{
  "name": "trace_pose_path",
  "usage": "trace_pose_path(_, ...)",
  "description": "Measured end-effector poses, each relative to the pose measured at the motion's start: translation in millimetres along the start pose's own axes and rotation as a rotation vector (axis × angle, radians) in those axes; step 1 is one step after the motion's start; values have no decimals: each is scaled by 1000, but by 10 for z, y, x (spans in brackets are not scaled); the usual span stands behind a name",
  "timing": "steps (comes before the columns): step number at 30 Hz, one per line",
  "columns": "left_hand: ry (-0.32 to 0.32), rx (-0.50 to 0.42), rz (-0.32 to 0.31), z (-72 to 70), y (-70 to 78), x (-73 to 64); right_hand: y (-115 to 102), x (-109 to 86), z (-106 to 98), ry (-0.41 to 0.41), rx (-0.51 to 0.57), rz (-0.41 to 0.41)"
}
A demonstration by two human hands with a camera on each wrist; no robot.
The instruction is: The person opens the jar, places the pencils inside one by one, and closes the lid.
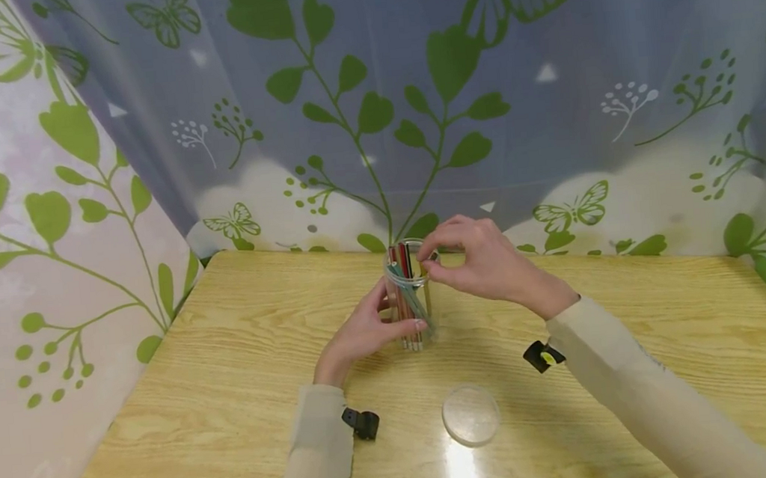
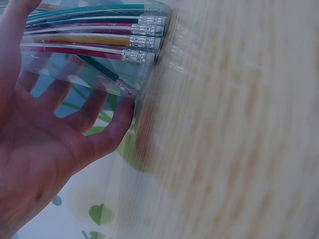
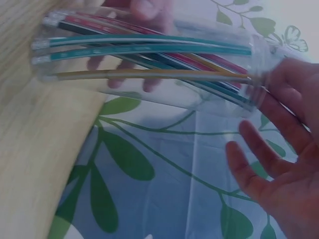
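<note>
A clear jar (image 1: pixel 431 312) stands upright near the table's far edge, with several coloured pencils (image 2: pixel 94 40) inside, their eraser ends down. My left hand (image 1: pixel 368 330) grips the jar's lower body, thumb at the front and fingers around the far side. At the jar's mouth, the thumb and index finger of my right hand (image 1: pixel 482 261) pinch the upper end of a yellow pencil (image 3: pixel 149 74). Most of that pencil is still within the jar. The right hand's other fingers are loosely bent outside the rim. Part of the pinch is hidden by the fingers.
A round clear lid (image 1: pixel 471 416) lies flat on the wooden table (image 1: pixel 235 423), nearer to me than the jar. Behind the table hangs a leaf-patterned curtain (image 1: pixel 378 172), close to the jar. Another patterned cloth (image 1: pixel 35 281) borders the left side.
</note>
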State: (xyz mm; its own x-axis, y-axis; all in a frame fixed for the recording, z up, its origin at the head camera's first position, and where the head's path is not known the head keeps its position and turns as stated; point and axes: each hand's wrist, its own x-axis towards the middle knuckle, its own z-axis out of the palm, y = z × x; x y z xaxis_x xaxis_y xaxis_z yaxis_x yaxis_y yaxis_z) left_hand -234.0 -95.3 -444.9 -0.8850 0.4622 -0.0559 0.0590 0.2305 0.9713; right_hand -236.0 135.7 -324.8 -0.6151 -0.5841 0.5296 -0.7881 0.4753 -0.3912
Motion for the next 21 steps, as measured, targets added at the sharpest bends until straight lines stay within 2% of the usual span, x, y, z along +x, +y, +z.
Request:
trace_pose_path(5,0,8,20,-7,-14,4,-12,63,-54,-63,-16,63)
trace_pose_path(12,3,7,13,-1,-31,-6,7,50,-18,-8,2,-18)
trace_pose_path(15,3,6,16,0,-27,-3,10,33,-24,1,26,-25)
trace_pose_path(21,-2,10,2,-9,-16,-1,9,-6,-53,-53,70,49)
